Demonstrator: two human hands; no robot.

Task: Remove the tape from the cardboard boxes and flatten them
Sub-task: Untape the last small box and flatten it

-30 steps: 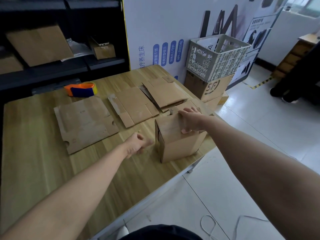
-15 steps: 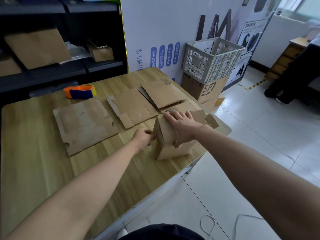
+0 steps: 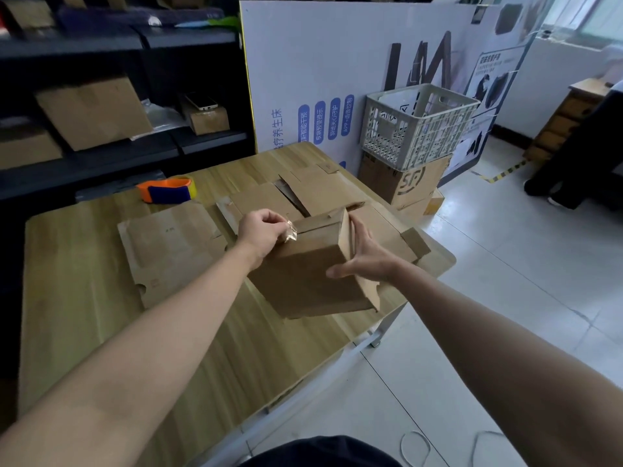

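Note:
A brown cardboard box (image 3: pixel 303 278) is lifted and tilted above the wooden table (image 3: pixel 84 298), near its right edge. My right hand (image 3: pixel 365 257) grips the box's right end, fingers along its far side. My left hand (image 3: pixel 261 232) pinches a crumpled piece of clear tape (image 3: pixel 290 232) at the box's upper left edge. Flattened cardboard pieces lie on the table: a large one (image 3: pixel 168 247) at the left, others (image 3: pixel 313 193) behind the box.
An orange and blue tape dispenser (image 3: pixel 167 191) rests at the table's back. A white plastic crate (image 3: pixel 418 124) sits on stacked boxes (image 3: pixel 404 182) right of the table. Dark shelving (image 3: pixel 118 129) with cartons stands behind. A person's legs (image 3: pixel 573 163) are at far right.
The box has been lifted off the table and tilted toward me. My left hand has moved up to the box's top edge and now pinches tape. My right hand shifted to the box's right end.

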